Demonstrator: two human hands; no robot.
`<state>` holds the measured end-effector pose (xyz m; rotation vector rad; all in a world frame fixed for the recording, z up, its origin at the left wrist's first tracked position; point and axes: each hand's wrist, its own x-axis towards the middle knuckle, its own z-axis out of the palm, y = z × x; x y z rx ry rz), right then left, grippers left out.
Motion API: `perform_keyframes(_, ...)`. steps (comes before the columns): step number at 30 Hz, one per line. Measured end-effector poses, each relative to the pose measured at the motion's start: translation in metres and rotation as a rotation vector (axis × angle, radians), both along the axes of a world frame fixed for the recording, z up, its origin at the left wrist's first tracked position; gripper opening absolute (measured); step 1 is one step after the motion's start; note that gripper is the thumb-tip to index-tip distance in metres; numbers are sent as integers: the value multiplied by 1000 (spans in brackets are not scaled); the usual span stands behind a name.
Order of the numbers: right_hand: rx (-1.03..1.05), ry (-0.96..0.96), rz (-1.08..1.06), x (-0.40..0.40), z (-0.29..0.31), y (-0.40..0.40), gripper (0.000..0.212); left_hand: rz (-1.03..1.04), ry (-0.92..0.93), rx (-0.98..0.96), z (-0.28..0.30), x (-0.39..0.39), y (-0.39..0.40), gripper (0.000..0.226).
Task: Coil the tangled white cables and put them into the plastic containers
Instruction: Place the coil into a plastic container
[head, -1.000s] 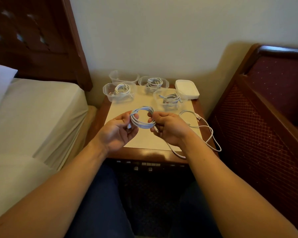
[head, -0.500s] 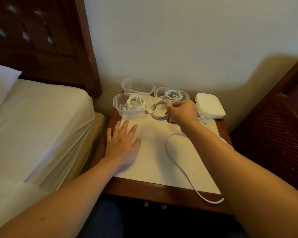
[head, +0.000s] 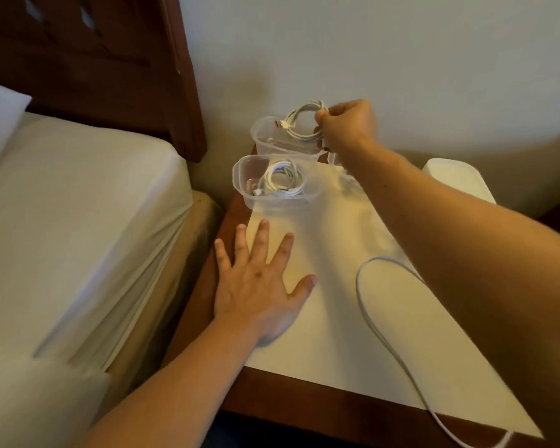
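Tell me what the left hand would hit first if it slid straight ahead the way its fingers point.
Likely the near plastic container holding a coiled cable: the left hand lies flat, fingers aimed at it, only bare white mat between.

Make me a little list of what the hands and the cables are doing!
right hand: pinches coiled cable above back container
left hand: flat, fingers spread on white mat
front container: holds another coiled cable
loose cable: uncoiled on the mat, trailing off the near edge
white lid: right of the arm
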<state>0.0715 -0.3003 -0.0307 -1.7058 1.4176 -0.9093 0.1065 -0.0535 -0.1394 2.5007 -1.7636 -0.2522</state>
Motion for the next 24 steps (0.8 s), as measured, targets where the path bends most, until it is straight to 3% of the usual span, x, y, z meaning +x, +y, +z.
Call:
perform_keyframes(17, -59, 363, 100, 51, -22, -27, 34, -13, 13, -49, 0, 1, 3, 84)
perform_keyframes(21, -100, 428, 105, 54, -24, -34, 27, -12, 3, -58, -1, 2, 2, 85)
perform_keyframes(24, -129, 518, 137, 55, -27, -38, 39, -13, -4, -52, -1, 2, 3, 85)
